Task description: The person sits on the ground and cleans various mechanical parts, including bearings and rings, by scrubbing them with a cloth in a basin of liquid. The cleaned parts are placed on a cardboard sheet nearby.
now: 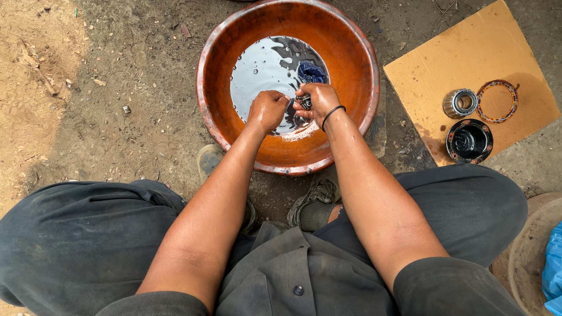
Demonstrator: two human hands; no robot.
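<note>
Head view, looking straight down on a squatting person. Both forearms reach forward over an orange basin (351, 64) set on bare dirt. The basin holds a shallow pool of dark, oily liquid (257, 73) with pale reflections. The left hand (266, 110) is curled into a loose fist over the pool, fingers closed against the edge of a small dark metal part (305, 102). The right hand (318, 99) grips the same part from the other side, fingers wrapped round it; a black band (331, 113) circles that wrist. The part sits between the two hands, just above the liquid, mostly hidden by the fingers, so its shape cannot be told. A blue rag (311, 72) lies in the liquid just beyond the right hand, touching or nearly touching the fingertips. To the right of the basin, well apart from the hands, a sheet of cardboard (427, 70) lies on the ground, oil-stained at its near corner. On it rest a silvery bearing (460, 103), a thin ring (497, 101) just beside it, and a black cap (469, 141) nearer the person. Dark trousers (70, 234) fill the lower frame; a worn shoe (316, 196) shows between the knees, near the basin's edge. A blue bag (553, 269) shows at the far right edge.
</note>
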